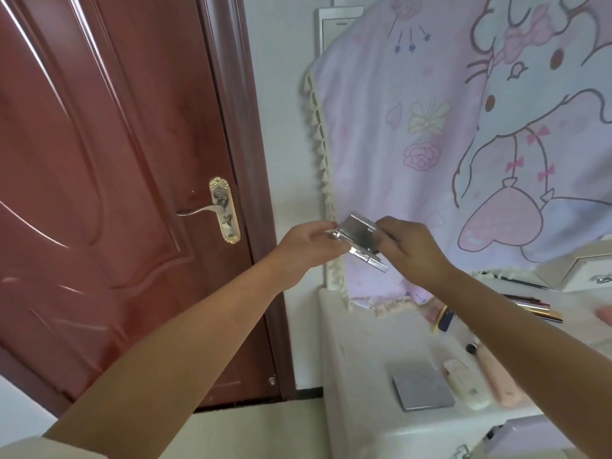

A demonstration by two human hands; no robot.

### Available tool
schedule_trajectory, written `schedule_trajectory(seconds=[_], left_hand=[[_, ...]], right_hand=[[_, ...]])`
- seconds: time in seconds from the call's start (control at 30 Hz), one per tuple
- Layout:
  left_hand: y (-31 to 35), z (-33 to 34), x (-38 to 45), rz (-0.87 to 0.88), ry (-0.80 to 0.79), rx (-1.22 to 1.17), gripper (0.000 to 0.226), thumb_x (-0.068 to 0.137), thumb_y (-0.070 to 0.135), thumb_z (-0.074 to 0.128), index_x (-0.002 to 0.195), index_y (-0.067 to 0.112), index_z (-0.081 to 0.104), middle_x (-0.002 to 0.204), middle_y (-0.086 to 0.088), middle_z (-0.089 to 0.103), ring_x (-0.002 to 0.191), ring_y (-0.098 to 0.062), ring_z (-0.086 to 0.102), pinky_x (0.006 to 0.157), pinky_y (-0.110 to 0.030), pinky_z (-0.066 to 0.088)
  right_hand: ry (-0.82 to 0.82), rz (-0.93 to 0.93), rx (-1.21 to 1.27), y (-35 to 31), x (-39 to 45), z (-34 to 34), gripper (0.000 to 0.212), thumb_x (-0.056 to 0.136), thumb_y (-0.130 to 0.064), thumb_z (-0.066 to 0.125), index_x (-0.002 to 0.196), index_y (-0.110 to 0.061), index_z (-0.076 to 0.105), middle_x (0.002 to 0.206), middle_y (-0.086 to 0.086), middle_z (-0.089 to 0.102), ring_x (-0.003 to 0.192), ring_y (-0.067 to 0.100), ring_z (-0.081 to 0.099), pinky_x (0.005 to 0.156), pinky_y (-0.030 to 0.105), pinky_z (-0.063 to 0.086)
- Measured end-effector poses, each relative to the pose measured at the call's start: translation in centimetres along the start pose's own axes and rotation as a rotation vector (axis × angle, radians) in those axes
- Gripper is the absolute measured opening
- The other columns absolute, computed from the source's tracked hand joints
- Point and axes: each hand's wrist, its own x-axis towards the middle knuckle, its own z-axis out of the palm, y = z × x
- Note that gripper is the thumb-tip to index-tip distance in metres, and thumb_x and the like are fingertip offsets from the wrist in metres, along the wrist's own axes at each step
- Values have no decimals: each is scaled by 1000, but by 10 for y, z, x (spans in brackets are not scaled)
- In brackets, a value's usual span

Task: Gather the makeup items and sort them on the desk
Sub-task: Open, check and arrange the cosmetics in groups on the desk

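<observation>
Both hands hold a silver mirrored makeup compact (359, 238) up in the air, left of the white desk (361, 339). My left hand (309, 245) pinches its left edge and my right hand (410, 250) grips its right side; the case looks partly hinged open. On the desk below lie a flat grey palette (422, 387), a pale cream tube (467, 385), a pink tube (500, 379) with a black cap, a blue-and-yellow item (445, 318), and several pencils or brushes (533, 309) farther back.
A dark red door (109, 180) with a brass handle (222, 210) fills the left. A pink cartoon cloth (463, 144) hangs over the desk's mirror. A white drawer box (586, 266) stands at the far right and a lilac case (533, 435) at the bottom right.
</observation>
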Motion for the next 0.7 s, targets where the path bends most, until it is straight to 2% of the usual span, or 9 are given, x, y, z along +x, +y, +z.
schedule_trajectory(seconds=[0.07,0.13,0.2,0.27,0.33,0.4,0.5,0.57,0.7], left_hand=[[-4,-2,-2,6,-31,-40,30,82,-6,57,85,23,62,79,10,70,81,-8,64,89,-26,49],[-9,-6,-3,-13,-89,-60,36,84,-10,53,85,25,63,77,13,72,77,-2,67,79,-17,53],[-14,-10,-6,-68,-142,-78,38,84,-13,50,91,23,60,80,14,72,78,0,67,74,-13,53],[-24,-13,-8,-96,-183,19,42,82,-14,51,105,20,58,92,11,70,84,0,66,77,-14,53],[-39,-12,-9,-127,-210,194,52,80,-13,56,120,19,52,98,11,66,85,2,65,75,-11,52],[-57,-7,-10,-182,-213,352,57,77,-9,62,126,18,49,96,9,65,81,2,65,70,-9,51],[-98,7,-13,-248,-200,498,51,73,-4,67,121,13,56,99,-4,66,80,-10,64,75,-17,50],[-131,17,-17,-313,-202,544,47,72,-2,68,117,11,59,98,-11,66,78,-14,60,76,-23,49],[-190,41,-32,-461,-203,497,41,71,-4,67,111,4,60,90,-14,64,71,-13,55,67,-22,44]], right_hand=[[-21,75,146,8,2,-1,23,94,-8,43,86,7,59,76,22,61,71,37,56,65,25,44],[-43,163,318,13,3,1,24,94,-10,42,93,7,59,85,24,61,77,35,59,73,28,53],[-43,235,434,18,4,5,21,94,-11,43,91,2,60,81,17,58,70,25,60,67,20,56],[-46,285,467,26,5,9,19,93,-12,46,90,-1,61,76,5,56,68,14,58,61,15,55],[-51,330,442,36,4,13,20,92,-14,48,90,0,62,75,4,56,66,12,57,55,14,54],[-105,367,383,46,0,23,20,92,-16,49,90,-1,62,76,5,54,64,13,56,54,17,55],[-236,474,305,66,-19,53,21,93,-17,47,89,0,59,69,1,47,65,19,56,66,31,55],[-332,526,231,82,-36,78,20,93,-18,46,85,-3,57,67,-1,47,72,24,58,75,39,52],[-507,599,110,109,-75,116,27,93,-20,46,95,1,62,76,5,54,88,29,59,81,33,43]])
